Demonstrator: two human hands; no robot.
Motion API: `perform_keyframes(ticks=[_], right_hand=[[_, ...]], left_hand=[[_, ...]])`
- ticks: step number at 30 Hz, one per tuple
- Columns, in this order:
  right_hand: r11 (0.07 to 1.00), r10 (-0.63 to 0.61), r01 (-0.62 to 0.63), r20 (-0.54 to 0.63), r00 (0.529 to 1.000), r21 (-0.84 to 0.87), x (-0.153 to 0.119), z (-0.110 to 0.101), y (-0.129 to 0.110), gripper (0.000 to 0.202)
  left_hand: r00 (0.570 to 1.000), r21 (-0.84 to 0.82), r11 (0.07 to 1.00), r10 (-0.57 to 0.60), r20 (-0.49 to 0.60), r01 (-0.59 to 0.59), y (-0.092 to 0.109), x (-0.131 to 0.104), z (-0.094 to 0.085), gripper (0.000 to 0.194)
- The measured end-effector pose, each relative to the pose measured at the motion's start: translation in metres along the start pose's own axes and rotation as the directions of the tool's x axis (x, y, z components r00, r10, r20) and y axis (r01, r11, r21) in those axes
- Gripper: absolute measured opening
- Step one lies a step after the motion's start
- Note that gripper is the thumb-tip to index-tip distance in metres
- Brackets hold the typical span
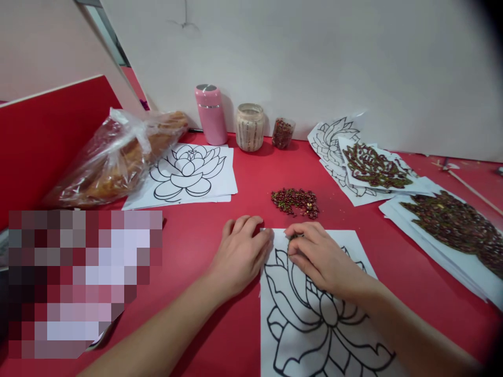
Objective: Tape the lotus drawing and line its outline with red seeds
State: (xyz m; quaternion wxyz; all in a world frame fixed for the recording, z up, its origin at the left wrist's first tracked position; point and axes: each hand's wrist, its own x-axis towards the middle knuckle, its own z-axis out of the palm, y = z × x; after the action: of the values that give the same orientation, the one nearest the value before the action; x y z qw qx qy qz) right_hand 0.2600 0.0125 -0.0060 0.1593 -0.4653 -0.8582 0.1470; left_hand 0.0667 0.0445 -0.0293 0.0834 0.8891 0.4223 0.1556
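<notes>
A white sheet with a black lotus outline (pixel 291 340) lies on the red table before me. My right hand (pixel 320 259) is over its upper part, the fingers curled together around a few small green beans (pixel 293 238) that partly show at the fingertips. Resting on the table at the sheet's upper left corner is my left hand (pixel 241 251), its fingers slightly spread and the thumb side at the paper's edge; nothing shows in it. Just beyond both hands sits a loose pile of red and green beans (pixel 296 202).
Along the back wall stand a pink bottle (pixel 212 118), a ribbed jar (pixel 250 128) and a small cup of beans (pixel 283 133). Lotus sheets (pixel 188 178) and a plastic bag of bread (pixel 121 162) lie left. Bean-covered sheets (pixel 444 225) lie right. A blurred patch covers the lower left.
</notes>
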Motion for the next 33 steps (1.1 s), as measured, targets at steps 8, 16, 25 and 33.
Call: perform_keyframes(ticks=[8, 16, 25, 33], right_hand=[[1.0, -0.022, 0.022, -0.003, 1.0, 0.001, 0.001, 0.001, 0.001, 0.014], [0.999, 0.014, -0.013, -0.039, 0.999, 0.037, 0.001, 0.002, 0.001, 0.006], [0.976, 0.174, -0.165, -0.057, 0.983, 0.14, -0.003, 0.002, 0.007, 0.01], [0.967, 0.217, -0.204, -0.076, 0.973, 0.155, -0.008, -0.003, 0.015, 0.015]], left_hand=[[1.0, 0.004, 1.0, 0.012, -0.013, -0.012, 0.0, 0.001, 0.0, 0.027], [1.0, 0.02, 1.0, 0.01, -0.016, -0.009, 0.0, 0.001, 0.001, 0.025], [1.0, 0.025, 1.0, 0.005, -0.002, -0.005, 0.0, 0.001, 0.001, 0.026], [1.0, 0.012, 1.0, 0.003, -0.011, -0.003, 0.0, 0.001, 0.0, 0.026]])
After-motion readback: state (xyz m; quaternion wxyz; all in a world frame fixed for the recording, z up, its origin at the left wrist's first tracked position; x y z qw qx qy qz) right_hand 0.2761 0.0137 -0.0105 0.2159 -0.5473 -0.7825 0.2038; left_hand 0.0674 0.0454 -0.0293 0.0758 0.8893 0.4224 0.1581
